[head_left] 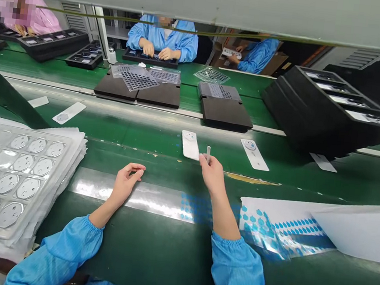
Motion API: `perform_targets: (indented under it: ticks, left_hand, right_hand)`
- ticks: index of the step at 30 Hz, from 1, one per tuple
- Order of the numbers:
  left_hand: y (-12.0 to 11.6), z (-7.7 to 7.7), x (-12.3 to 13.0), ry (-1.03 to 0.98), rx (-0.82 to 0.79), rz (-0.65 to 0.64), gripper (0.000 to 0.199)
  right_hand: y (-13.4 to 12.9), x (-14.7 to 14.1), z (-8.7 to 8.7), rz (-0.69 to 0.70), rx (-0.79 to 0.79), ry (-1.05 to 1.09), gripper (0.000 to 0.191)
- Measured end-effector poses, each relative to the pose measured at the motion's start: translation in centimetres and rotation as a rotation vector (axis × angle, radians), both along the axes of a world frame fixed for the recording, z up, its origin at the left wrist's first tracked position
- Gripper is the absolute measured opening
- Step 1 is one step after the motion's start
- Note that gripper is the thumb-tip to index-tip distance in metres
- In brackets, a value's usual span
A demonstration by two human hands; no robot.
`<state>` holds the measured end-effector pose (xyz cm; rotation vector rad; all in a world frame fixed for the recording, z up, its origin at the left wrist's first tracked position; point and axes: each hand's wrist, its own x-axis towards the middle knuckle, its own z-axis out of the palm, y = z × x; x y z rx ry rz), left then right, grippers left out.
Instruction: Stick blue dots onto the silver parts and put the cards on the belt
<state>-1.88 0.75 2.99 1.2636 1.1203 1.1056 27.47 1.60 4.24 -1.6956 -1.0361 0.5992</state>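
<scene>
My right hand (212, 174) is closed on a small light-grey stick-like tool (208, 152), whose end sticks up past the fingers. Its fingertips are at the lower right corner of a white card (190, 147) with a round grey mark, which lies on the green belt. To the left, my left hand (126, 183) hovers over a clear plastic strip (102, 185) with thumb and forefinger drawn together; whatever they may pinch is too small to make out. Blue drop-shaped stickers (191, 206) cover the strip's right part, passing beneath my right forearm.
White cards (254, 154) lie spaced along the belt. At left is a stack of sheets with a tray of round pieces (12, 184); at right, sticker sheets (269, 229). Black trays (330, 113) and foam blocks (226, 112) stand behind. Several co-workers sit opposite. A beam crosses overhead.
</scene>
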Motion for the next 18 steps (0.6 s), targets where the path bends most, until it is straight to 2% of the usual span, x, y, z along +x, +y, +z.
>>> perform_targets:
  ticks: [3,6,8,12,15,18]
  left_hand:
    - [0.4,0.4,-0.5,0.106,0.039,-0.015,0.035]
    - [2.6,1.6,-1.7,0.299,0.088,-0.018,0.043]
    - [5.9,3.0,-3.1,0.478,0.115,0.012,0.041]
    - [15.0,7.0,-7.9,0.871,0.077,0.163,0.015]
    - [20.4,9.9,-12.2,1.121,-0.07,0.314,0.028]
    - [22.9,11.4,-15.6,1.287,-0.198,0.408,0.038]
  right_hand:
    - [-2.6,-0.4,-0.5,-0.042,-0.029,-0.068,0.06]
    - [-5.8,-1.7,-1.6,0.012,-0.014,-0.088,0.056]
    - [-7.3,-2.2,-2.3,0.065,0.034,-0.192,0.053]
    - [-8.3,-2.6,-3.2,0.132,0.086,-0.263,0.05]
    - [-8.5,-2.8,-2.9,0.124,0.123,-0.317,0.049]
    - [-8.7,-2.8,-2.2,0.101,0.14,-0.332,0.048]
